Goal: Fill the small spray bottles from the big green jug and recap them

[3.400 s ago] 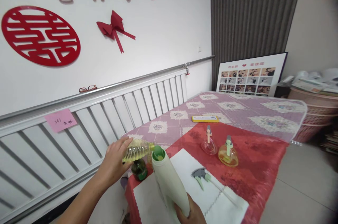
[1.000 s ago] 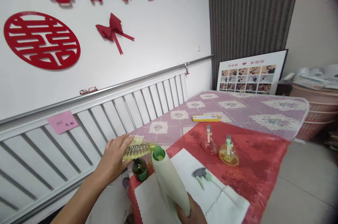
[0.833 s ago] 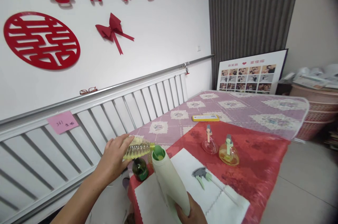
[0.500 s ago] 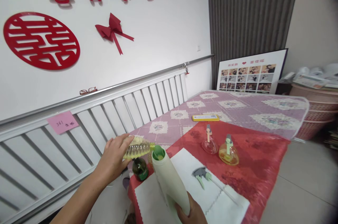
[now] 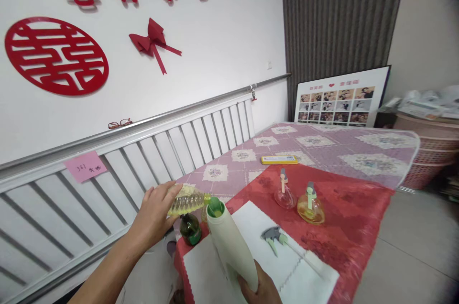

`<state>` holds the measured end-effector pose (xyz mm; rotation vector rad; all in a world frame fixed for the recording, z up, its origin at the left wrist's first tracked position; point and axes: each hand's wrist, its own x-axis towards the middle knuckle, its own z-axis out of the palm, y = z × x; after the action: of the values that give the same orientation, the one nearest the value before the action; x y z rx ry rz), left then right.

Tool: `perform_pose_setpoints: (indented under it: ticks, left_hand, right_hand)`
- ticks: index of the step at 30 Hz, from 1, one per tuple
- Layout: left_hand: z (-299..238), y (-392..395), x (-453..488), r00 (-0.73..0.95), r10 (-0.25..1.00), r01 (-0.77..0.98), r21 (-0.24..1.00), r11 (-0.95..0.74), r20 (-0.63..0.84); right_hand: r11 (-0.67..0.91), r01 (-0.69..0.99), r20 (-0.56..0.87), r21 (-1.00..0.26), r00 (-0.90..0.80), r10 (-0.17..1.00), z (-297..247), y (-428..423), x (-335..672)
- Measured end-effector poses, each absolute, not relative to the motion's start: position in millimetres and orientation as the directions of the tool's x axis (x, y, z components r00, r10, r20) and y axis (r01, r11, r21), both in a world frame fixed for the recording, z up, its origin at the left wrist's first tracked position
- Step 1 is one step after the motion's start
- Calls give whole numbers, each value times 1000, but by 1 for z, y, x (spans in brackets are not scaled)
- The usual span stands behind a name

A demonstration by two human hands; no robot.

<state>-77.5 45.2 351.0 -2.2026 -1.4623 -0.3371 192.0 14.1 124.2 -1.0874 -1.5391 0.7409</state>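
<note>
My left hand (image 5: 158, 208) is closed round a clear plastic bottle (image 5: 188, 202) with yellowish liquid, lying nearly level. Its yellow neck meets the open mouth of a pale green spray bottle body (image 5: 229, 242), where a green funnel-like piece (image 5: 216, 208) shows. Low down, my right hand (image 5: 261, 287) grips this pale bottle and keeps it tilted toward the left. A detached grey and green spray head (image 5: 274, 237) with a long tube rests on a white cloth (image 5: 294, 266) to the right. Below the clear bottle stands a dark green bottle (image 5: 190, 230).
On the red cloth (image 5: 347, 208) stand a clear spray bottle (image 5: 286, 196) and one with amber liquid (image 5: 311, 208). A yellow case (image 5: 279, 160) lies farther back. White radiator bars (image 5: 161, 151) run along the left, and pink baskets (image 5: 426, 156) stand at the right.
Both hands and both bottles hold almost the same positions. Nothing has been taken up or let go.
</note>
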Motion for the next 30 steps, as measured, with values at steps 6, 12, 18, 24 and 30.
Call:
perform_pose_setpoints:
  ticks: [6,12,18,24,30]
  left_hand:
    - [351,46,-78,420,790,905,-275,-325,447]
    - [352,44,-76,407,801,910,-273,-313,439]
    - [352,45,-76,409,793,909,-271,-315,451]
    - [352,45,-77,404,803,911,-270,-311,439]
    - [351,46,-77,413,797,907,-279,-316,440]
  right_hand:
    - [371,259,371,-892,-51,927,126,14,192]
    - [399,238,404,-885,-30,914,126,14,191]
    - [406,230,412,-885,-24,911,123,15,192]
    - [408,245,416,-879,-23,909,122,15,191]
    - [385,220,391,-896,-20,920,123,15,191]
